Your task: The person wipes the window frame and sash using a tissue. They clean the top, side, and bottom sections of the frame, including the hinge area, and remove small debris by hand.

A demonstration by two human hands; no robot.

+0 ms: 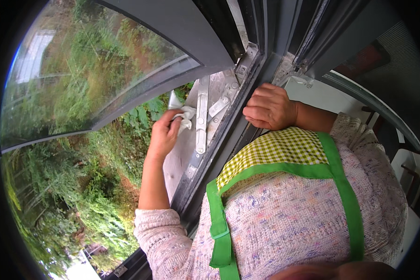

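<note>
My left hand (165,132) reaches out past the window frame with a crumpled white cloth or tissue (186,116) pinched between thumb and fingers. Just right of that cloth runs the metal friction-stay arm (202,115) of the window hinge, over a pale outer sill (175,162). The dark grey window sash (150,82) stands swung outward above my left hand. On the inner side, my right hand (271,106) is curled over the dark window frame (227,131); its fingertips are hidden.
Tall greenery (101,182) lies far below outside the opening. To the right, a second sash with a mesh screen (395,52) opens inward above a white surface (309,92). A metal corner fitting (287,66) juts from the frame near my right hand. My green-checked apron (276,148) touches the frame.
</note>
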